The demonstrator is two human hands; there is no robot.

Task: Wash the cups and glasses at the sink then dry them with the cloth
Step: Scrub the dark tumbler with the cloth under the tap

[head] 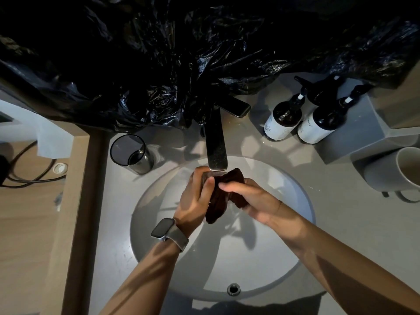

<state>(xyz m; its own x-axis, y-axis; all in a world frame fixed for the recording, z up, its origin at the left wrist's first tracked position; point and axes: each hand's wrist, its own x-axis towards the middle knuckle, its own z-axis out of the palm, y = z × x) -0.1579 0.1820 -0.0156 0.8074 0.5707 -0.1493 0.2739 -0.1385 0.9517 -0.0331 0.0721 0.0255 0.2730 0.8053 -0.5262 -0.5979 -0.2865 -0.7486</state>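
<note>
Dark cloth (223,196) gripped by both hands, left (195,198), right (254,201), two bottles (281,119).

Both forearms reaching forward and converging, left hand (197,193) curled with thumb pressed across its fingers, right hand (248,198) curled, index finger extended toward the left thumb

Black plastic sheeting (181,53) overhead, two pump bottles (302,119) beside the faucet (216,142), cables (29,169) far left
</note>
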